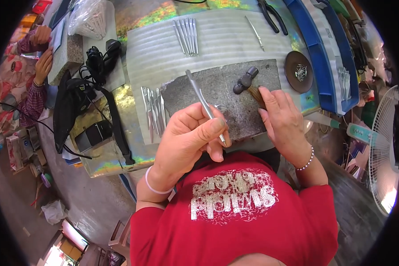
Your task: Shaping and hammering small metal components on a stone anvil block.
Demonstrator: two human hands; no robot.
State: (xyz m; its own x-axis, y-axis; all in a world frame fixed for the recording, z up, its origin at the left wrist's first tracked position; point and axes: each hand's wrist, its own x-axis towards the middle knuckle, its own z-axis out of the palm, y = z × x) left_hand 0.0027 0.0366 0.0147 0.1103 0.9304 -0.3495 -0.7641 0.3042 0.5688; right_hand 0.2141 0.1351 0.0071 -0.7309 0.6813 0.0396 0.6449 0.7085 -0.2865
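My left hand [186,133] is closed around a slim silver metal tool [199,92], pinched between thumb and fingers and tilted, its flat end pointing away from me. My right hand [286,119] grips the wooden handle of a small hammer [246,81], whose dark head rests on a rough grey stone slab [248,117]. Part of the handle is hidden under my fingers. Beside the slab on the left lie several similar silver tools [153,108]. Another row of slim silver pieces [186,36] sits farther back on the white foam sheet [221,33].
A brown dish [291,82] of small metal pins stands right of the slab, beside a long blue tray [326,84]. Pliers [272,17] and a thin pointed tool [254,33] lie behind. Black straps and cables [113,119] cover the left; another person's hands [43,66] are beyond. A fan [383,146] stands right.
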